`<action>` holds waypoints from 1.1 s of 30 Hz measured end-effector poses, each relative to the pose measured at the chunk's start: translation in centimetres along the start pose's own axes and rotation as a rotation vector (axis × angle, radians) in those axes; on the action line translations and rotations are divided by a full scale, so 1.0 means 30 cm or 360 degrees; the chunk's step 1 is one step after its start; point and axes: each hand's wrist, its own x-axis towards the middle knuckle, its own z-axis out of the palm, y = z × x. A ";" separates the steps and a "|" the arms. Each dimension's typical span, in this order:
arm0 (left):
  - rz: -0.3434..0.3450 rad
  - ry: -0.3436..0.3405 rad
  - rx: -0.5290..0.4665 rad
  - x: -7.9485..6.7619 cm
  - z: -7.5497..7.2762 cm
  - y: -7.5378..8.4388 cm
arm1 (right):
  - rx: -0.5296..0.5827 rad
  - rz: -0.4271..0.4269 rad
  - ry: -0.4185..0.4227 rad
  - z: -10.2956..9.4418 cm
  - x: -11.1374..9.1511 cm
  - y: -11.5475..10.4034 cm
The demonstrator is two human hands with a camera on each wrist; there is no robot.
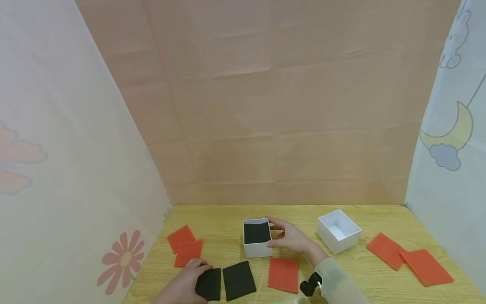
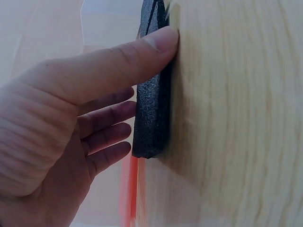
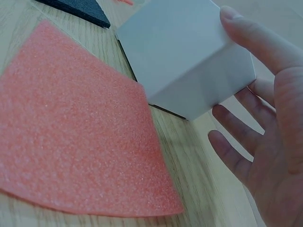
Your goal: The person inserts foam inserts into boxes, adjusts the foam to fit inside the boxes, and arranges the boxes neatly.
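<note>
My left hand (image 1: pixel 186 285) grips a black foam square (image 1: pixel 210 284) by its edges, low on the table; in the left wrist view the thumb presses one edge and the index fingertip is hidden behind the foam (image 2: pixel 150 113). A second black foam square (image 1: pixel 239 280) lies just to its right. With thumb and fingers on the right side, my right hand (image 1: pixel 292 238) holds a white open box (image 1: pixel 258 251) standing on the table. Inside that box sits black foam (image 1: pixel 256 233) near the rim. The right wrist view shows the box's white outer walls (image 3: pixel 175 52) and my thumb on one.
An orange-red foam square (image 1: pixel 283 274) lies before the right hand. Another white open box (image 1: pixel 339 238) stands further right, with two orange-red squares (image 1: pixel 427 267) beyond it. Two more orange-red squares (image 1: pixel 188 252) overlap at the left. Cloth walls (image 1: pixel 281 126) bound the wooden table.
</note>
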 end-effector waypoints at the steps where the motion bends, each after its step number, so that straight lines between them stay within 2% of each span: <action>1: 0.0001 0.0001 0.0007 0.000 -0.001 0.001 | 0.0001 0.0003 0.0000 0.001 0.000 -0.001; 11: 0.0015 0.0016 -0.0034 -0.002 0.000 0.011 | -0.0007 0.0014 0.0006 -0.001 -0.001 -0.001; 18: -0.0029 0.0003 -0.0052 0.000 0.003 0.010 | -0.0017 0.0025 -0.0008 0.003 0.000 0.006; 24: -0.0112 0.0013 -0.0129 0.003 0.002 0.021 | 0.0001 0.0037 -0.0003 0.008 0.000 0.010; 28: -0.0136 0.0052 -0.0152 0.010 0.001 0.033 | 0.0002 0.0030 -0.0001 0.006 0.001 0.011; 33: -0.0077 0.0148 -0.0098 0.017 -0.005 0.041 | 0.0004 0.0029 -0.0008 0.006 0.001 0.013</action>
